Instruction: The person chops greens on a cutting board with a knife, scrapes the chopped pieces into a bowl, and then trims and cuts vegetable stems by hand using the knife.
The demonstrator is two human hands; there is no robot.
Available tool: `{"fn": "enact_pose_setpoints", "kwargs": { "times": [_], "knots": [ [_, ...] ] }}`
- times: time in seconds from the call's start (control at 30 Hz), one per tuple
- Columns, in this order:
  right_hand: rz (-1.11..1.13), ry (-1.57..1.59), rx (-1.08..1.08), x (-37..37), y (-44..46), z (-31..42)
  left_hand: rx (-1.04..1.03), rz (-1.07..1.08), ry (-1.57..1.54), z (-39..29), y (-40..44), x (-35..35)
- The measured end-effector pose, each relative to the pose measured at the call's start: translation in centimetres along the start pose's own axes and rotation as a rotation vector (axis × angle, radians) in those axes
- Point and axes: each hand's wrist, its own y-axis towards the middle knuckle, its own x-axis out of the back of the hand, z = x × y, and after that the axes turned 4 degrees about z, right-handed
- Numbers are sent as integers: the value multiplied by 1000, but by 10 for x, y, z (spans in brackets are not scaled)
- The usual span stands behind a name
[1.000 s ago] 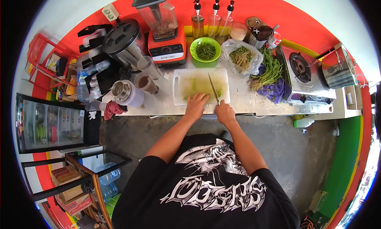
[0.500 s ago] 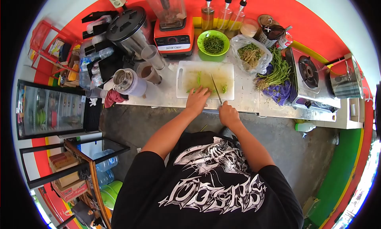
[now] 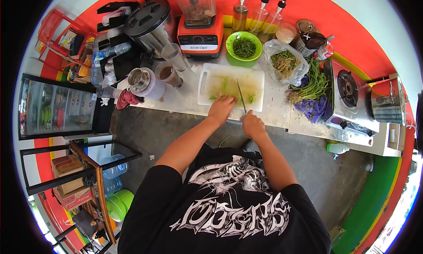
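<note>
1) Stretching the left arm forward to the near edge of the counter point(image 3: 276, 102), slanting the forearm inward to the right
2) Resting the left hand point(image 3: 221, 108) palm down at the near side of the white cutting board point(image 3: 209, 74)
3) Bending the left fingers point(image 3: 229, 101) slightly, holding them near together over the board, just beside green bits point(image 3: 213, 97); being unable to tell pinching from plain touching
4) Stretching the right arm forward too, slanting it inward to the left, holding the right hand point(image 3: 254, 125) just off the board's near edge
5) Clenching the right fingers around the handle of the knife point(image 3: 241, 95)
6) Pointing the blade away from the body across the board, between the left fingers and a small heap of chopped green point(image 3: 252, 98); being unable to tell touching from hovering
7) Facing a longer green stem point(image 3: 225, 82) on the board, left of the blade
8) Facing a lime-green bowl point(image 3: 229, 46) of chopped greens beyond the board, with a plastic bag point(image 3: 301, 71) of stems to its right
</note>
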Motion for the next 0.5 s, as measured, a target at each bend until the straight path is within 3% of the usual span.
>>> {"fn": "enact_pose_setpoints", "kwargs": {
  "times": [0.2, 0.27, 0.4, 0.5],
  "knots": [
    [-17, 146, -39, 2, 22, 7, 23, 67, 9, -2, 0, 3],
    [23, -1, -18, 11, 21, 9, 32, 41, 19, -1, 1, -4],
    [2, -3, -38, -4, 4, 10, 28, 5, 26, 1, -2, -10],
    [-3, 142, -104, -15, 6, 14, 20, -7, 0, 1, -6, -5]
  ]
}}
